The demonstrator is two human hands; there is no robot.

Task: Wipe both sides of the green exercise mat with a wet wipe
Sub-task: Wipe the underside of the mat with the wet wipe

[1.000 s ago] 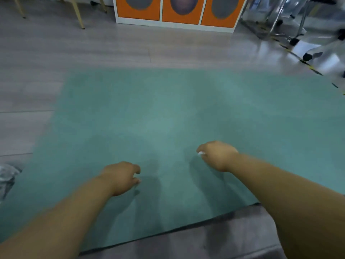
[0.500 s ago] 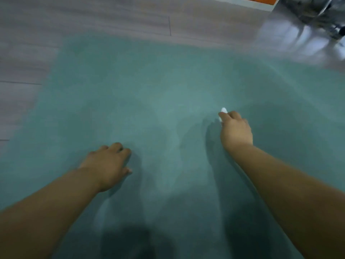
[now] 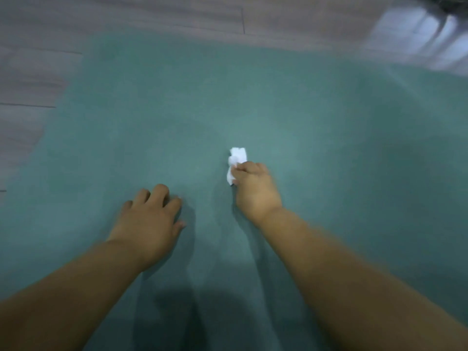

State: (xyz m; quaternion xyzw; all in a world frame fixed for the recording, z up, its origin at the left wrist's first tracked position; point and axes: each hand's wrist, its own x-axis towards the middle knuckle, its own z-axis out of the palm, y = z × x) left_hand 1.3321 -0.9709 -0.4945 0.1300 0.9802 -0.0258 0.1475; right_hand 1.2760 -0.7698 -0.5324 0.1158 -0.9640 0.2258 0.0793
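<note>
Moved since earlier frame: both hands farther out over mat; more wipe showing.
Item, 9 o'clock: wooden floor (image 3: 30, 79), bare planks.
Item, 7 o'clock: left hand (image 3: 149, 221), fingers spread, pressing flat, holding nothing.
Item, centre: green exercise mat (image 3: 329, 148), flat on floor, upper side showing.
Item, 12 o'clock of right hand (image 3: 255, 191): wet wipe (image 3: 236, 158), bunched, pinched in its grip, touching mat.
Method, judged: brace left, overlap strokes, reach edges.
Writing: none legible.

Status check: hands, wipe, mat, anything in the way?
Right hand grips wet wipe on green exercise mat. Left hand open, pressed flat on mat. Nothing seen blocking ahead.
</note>
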